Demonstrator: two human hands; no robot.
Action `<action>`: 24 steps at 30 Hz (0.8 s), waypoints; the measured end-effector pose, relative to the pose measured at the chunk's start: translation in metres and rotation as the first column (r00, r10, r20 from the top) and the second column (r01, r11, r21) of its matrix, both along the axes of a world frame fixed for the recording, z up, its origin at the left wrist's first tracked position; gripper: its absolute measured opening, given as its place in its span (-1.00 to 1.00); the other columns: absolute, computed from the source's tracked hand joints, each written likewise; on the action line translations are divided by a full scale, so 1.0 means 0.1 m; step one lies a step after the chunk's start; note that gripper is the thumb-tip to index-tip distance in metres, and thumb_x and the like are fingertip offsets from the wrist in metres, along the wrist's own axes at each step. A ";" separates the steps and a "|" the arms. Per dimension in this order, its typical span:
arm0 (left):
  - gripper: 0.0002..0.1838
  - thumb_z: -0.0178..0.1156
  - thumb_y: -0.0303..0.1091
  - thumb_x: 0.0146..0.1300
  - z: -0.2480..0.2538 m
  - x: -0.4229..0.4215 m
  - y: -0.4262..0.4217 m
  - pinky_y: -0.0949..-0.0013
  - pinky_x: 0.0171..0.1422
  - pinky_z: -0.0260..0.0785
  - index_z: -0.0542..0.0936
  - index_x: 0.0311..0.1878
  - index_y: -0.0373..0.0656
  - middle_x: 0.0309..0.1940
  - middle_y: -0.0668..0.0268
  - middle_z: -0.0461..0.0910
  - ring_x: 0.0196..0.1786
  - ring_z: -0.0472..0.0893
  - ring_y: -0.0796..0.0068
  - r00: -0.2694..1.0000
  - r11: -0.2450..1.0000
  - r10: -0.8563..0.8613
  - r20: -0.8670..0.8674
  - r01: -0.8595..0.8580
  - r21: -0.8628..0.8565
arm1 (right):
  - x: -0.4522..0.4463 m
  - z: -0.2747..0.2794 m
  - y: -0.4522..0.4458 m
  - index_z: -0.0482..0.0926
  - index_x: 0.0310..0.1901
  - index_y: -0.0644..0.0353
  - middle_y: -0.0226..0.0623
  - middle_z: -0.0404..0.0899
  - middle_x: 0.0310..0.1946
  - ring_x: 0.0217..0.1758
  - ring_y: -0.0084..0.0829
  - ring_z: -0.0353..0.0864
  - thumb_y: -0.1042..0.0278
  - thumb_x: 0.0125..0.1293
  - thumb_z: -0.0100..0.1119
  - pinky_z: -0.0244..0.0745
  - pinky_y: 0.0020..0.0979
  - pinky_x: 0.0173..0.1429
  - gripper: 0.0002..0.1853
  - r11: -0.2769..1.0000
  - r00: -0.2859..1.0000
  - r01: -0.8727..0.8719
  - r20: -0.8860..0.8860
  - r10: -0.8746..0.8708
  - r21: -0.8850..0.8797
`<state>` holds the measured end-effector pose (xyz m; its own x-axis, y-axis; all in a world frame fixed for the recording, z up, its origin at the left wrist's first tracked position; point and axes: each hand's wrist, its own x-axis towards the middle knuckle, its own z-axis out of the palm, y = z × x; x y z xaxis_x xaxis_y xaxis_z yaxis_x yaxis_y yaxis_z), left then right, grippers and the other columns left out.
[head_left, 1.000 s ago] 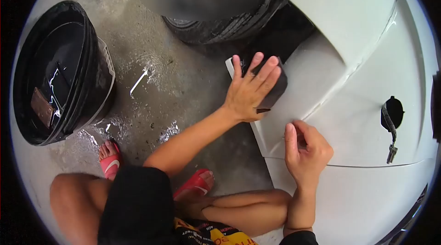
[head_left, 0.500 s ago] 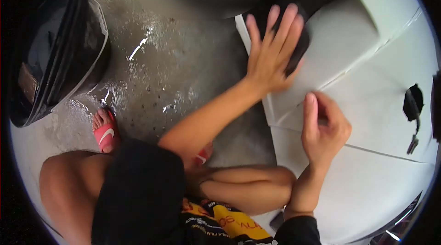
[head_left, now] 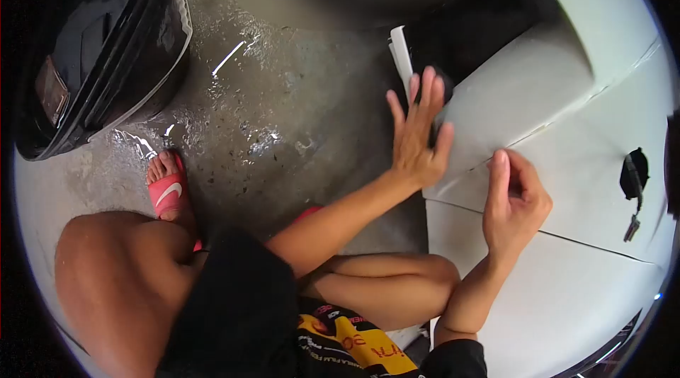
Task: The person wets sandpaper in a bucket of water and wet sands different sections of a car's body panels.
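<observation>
My left hand [head_left: 419, 140] lies over the edge of a pale car body panel [head_left: 517, 87], beside the dark wheel arch. Its fingers are stretched and slightly apart over a dark block-like pad [head_left: 443, 86], mostly hidden beneath them. What the pad is made of does not show. To its right, my right hand [head_left: 517, 201] is closed, thumb and forefinger together, close above the panel just below a seam. Anything inside that pinch is too small or hidden to make out.
A black bucket [head_left: 134, 66] with a brown piece [head_left: 53, 91] in it stands at left on the wet concrete floor [head_left: 241, 144]. A hole with a hanging connector [head_left: 632, 228] is at right. My foot wears a red sandal [head_left: 168, 190]. A blurred patch covers the top.
My left hand has slid down the panel edge, toward me, with the dark pad under it. My right hand keeps its pinch, shifted slightly right in view. The view itself has moved a little.
</observation>
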<state>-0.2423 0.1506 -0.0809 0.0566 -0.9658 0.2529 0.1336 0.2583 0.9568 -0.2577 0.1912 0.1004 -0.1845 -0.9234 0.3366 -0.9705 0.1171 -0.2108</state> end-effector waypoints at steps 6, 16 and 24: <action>-0.22 -0.42 0.07 0.61 0.13 -0.03 0.20 -0.24 0.60 -0.74 -0.17 0.62 -0.36 0.67 -0.05 -0.27 0.70 -0.36 -0.03 0.990 0.979 -0.041 -0.135 0.066 0.191 | 0.03 -0.07 0.04 0.71 -0.26 0.33 -0.27 0.68 -0.53 -0.48 -0.55 0.64 0.36 0.37 0.34 0.53 -0.54 -0.27 -0.82 0.999 0.999 0.040 0.016 -0.040 -0.016; -0.25 -0.46 0.02 0.63 0.14 -0.12 0.29 -0.24 0.63 -0.68 -0.22 0.62 -0.37 0.66 -0.08 -0.27 0.71 -0.33 0.04 0.993 0.966 -0.045 -0.111 0.071 0.247 | -0.04 -0.02 0.04 0.70 -0.23 0.38 -0.27 0.70 -0.49 -0.45 -0.61 0.61 0.37 0.42 0.29 0.51 -0.55 -0.29 -0.80 0.998 0.997 0.057 0.054 -0.056 -0.020; -0.22 -0.44 0.05 0.61 0.18 -0.09 0.30 -0.23 0.62 -0.71 -0.20 0.61 -0.40 0.65 -0.11 -0.24 0.70 -0.28 0.00 0.984 0.961 -0.036 -0.176 0.082 0.264 | -0.06 -0.05 0.05 0.69 -0.21 0.39 -0.27 0.70 -0.47 -0.42 -0.61 0.61 0.35 0.43 0.29 0.52 -0.55 -0.25 -0.79 0.998 0.997 0.056 0.062 -0.055 -0.010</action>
